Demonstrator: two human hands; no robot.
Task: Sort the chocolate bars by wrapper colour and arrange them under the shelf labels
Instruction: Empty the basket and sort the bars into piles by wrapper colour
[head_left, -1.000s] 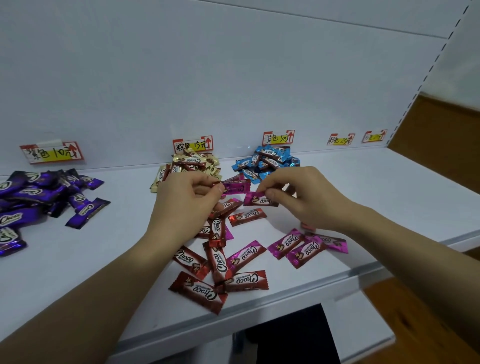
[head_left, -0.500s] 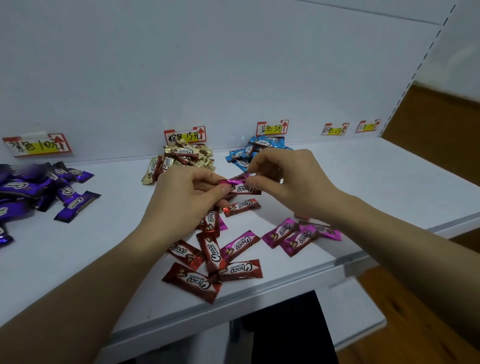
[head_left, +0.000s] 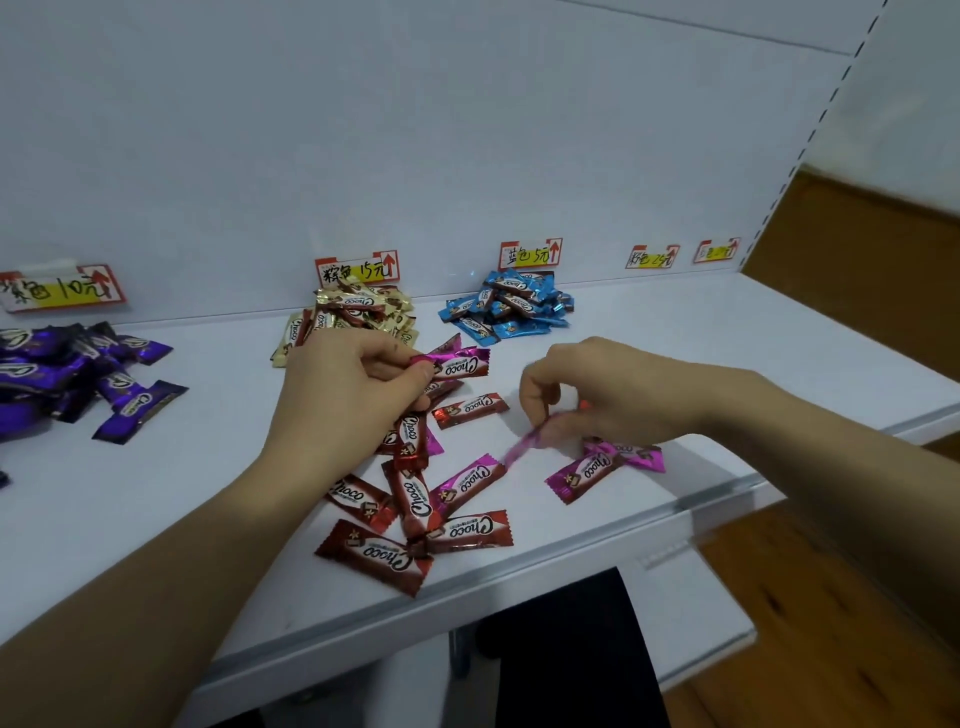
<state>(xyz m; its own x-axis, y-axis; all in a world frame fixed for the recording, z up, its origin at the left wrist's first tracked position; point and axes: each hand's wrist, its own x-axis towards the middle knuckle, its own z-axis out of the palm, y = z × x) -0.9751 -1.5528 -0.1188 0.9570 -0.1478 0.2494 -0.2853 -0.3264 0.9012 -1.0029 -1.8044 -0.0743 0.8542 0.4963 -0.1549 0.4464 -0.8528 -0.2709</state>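
A white back panel (head_left: 415, 130) and a white shelf board (head_left: 675, 353) fill most of the view. Both forearms reach in from the bottom edge.

At the far left lies a pile of purple-wrapped chocolate bars (head_left: 62, 374), cut off by the frame edge, so its full extent cannot be seen. A heap of gold-wrapped bars (head_left: 358, 312) sits against the panel at centre, its near side hidden behind the left hand (head_left: 348, 395). Just to its right lies a heap of blue-wrapped bars (head_left: 511, 306).

Near the front edge, loose red-wrapped bars (head_left: 374, 553) overlap one another and a single pink-wrapped bar (head_left: 467, 480). A lone red bar (head_left: 470, 409) lies between the hands.

The left hand's thumb and curled fingers grip a pink foil bar (head_left: 460, 364), with a second wrapper end poking out behind it. How many bars it holds is hidden.

The right hand (head_left: 613, 389) has its fingers curled, pinching a blurred pink bar (head_left: 524, 441) by one end, smeared too much to read. Partly under the right wrist lie two more pink bars (head_left: 587, 473).

Red-bordered paper labels are stuck on the panel above the purple (head_left: 62, 288), gold (head_left: 358, 267) and blue (head_left: 531, 253) piles. The two small labels (head_left: 653, 256) further right are too small to read.
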